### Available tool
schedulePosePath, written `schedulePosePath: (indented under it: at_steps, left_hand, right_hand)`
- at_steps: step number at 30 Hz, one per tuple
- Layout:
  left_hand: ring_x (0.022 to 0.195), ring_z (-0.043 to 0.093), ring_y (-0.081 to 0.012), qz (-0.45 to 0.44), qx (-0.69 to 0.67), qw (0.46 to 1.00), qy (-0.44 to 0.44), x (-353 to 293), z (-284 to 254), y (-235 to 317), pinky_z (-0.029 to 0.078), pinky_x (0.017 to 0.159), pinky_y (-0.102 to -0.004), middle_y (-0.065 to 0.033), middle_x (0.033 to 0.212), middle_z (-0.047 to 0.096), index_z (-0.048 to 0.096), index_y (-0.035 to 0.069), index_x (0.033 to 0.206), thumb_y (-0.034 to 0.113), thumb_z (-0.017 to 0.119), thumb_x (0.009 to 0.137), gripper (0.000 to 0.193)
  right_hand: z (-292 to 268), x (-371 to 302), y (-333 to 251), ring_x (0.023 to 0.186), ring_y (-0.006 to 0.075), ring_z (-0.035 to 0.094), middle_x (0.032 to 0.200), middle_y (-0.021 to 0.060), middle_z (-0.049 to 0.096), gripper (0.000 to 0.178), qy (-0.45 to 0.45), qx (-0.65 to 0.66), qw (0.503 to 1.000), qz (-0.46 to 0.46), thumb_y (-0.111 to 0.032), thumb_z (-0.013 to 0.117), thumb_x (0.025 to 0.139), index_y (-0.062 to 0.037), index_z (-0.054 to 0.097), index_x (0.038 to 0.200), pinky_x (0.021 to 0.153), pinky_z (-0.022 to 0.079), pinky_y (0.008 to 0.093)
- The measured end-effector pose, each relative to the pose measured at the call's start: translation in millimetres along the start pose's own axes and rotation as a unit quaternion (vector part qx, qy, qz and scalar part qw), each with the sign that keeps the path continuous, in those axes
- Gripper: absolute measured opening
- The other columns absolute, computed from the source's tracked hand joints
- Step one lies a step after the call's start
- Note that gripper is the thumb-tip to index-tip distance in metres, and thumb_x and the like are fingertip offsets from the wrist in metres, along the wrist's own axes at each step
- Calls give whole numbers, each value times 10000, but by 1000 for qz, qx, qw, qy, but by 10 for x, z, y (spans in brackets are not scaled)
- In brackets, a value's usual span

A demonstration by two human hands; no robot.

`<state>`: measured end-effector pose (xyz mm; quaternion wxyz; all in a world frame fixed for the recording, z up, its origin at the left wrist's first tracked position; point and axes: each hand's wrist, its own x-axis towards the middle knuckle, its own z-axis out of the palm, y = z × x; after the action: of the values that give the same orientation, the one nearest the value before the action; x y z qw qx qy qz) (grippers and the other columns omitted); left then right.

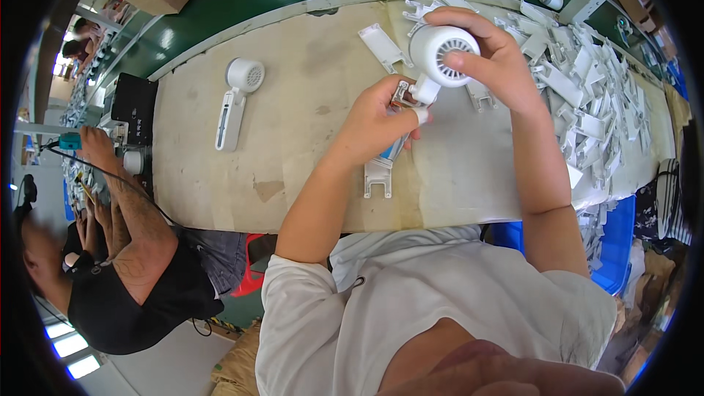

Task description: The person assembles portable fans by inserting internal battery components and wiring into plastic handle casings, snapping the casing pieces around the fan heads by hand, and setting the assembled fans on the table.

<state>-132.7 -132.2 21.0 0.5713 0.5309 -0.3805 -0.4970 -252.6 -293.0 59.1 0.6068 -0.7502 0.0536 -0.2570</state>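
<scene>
Over the middle of the table I hold a white handheld fan [433, 55] with a round slotted head. My right hand [490, 51] grips the head, fingers over its top and thumb on the grille. Lower down, my left hand [385, 117] is wrapped round the handle, where metal parts and a bit of blue show, so the inside seems exposed. Just below that hand, a white plastic cover piece [378, 176] with a forked end lies on the table. Another white cover piece [383, 45] lies beyond my hands.
A second white fan [237, 99] lies at the left of the table [293, 139]. White plastic covers [579, 95] are heaped on the right, with a blue bin [616, 242] of more below. At far left a co-worker [132, 249] holds a teal tool [70, 141] beside a black box [132, 110].
</scene>
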Motion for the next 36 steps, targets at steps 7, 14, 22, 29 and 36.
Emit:
schedulePosePath:
  at_steps: [7,14,22,29,36]
  left_hand:
    - [589,556,-154,9,-88,990,109,-55,-232,155,475,484,-284,-122,787,589,490,-3,936,56,433,734,218]
    - [583,556,-141,-9,-57,992,113,-54,-265,153,472,485,-277,-111,780,591,493,13,915,93,495,768,168]
    - [593,551,-112,31,35,990,131,-46,-255,65,456,473,-261,-82,746,588,497,13,908,72,554,757,173]
    - [575,514,-88,78,186,973,110,-38,-155,12,414,502,-231,-53,713,580,525,-10,920,100,581,693,258]
    - [574,510,-124,38,300,947,106,-52,-77,11,432,537,-259,-89,705,581,517,-27,931,116,587,663,312]
  right_hand:
    - [-79,-71,-153,1058,258,528,1190,76,517,669,-61,-309,945,-84,-36,690,655,-136,455,1273,914,416,357]
    - [68,79,-55,1068,301,529,1035,54,583,554,17,-473,816,-333,83,653,559,-123,581,1069,875,449,390]
    - [86,56,-69,1104,309,502,1089,62,567,572,-9,-466,825,-318,80,659,565,-120,572,1094,890,436,394]
    - [6,-39,-121,1097,237,485,1176,84,521,450,-121,-134,978,-101,-74,664,702,-100,577,1142,910,393,327]
    - [11,-52,-170,1043,224,506,1158,92,524,380,-137,-211,965,-80,-118,654,722,-116,623,1100,875,402,307]
